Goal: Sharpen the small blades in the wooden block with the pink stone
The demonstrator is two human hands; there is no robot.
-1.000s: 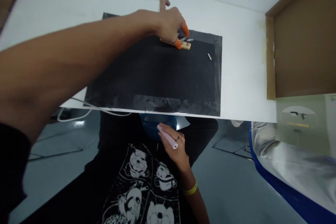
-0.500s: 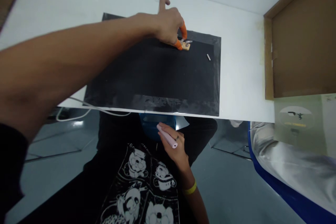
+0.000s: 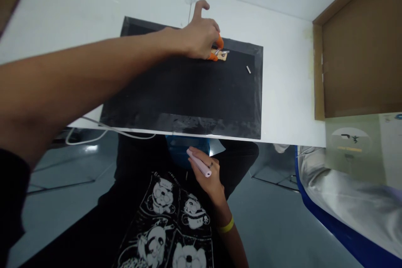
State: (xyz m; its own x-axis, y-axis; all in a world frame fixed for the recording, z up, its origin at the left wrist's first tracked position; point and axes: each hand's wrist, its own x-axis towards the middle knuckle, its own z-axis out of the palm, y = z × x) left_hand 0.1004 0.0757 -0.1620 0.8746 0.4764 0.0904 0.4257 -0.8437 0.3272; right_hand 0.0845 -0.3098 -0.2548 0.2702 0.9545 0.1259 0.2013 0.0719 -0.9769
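My left hand (image 3: 202,35) reaches over the black mat (image 3: 188,92), with orange covers on thumb and forefinger. Those two fingertips are closed about a small tan block (image 3: 222,55) with shiny metal-like bits on it, near the mat's far edge. Its exact kind is too small to make out. Low over my lap, my right hand (image 3: 209,176) is wrapped round a pale pink stick-shaped object (image 3: 200,162) with a small hole in its near end. To the right on the mat lies a short whitish rod (image 3: 248,69).
The mat lies on a white table (image 3: 289,92). A cardboard box (image 3: 361,50) stands at the right, above a blue-edged container with silvery lining (image 3: 342,201). A white cable (image 3: 103,127) crosses the near left edge. Below the table is a blue object (image 3: 180,155).
The camera view has shifted slightly. My left hand is a little lower, still at the tan block. My right hand keeps the pink stick almost unmoved.
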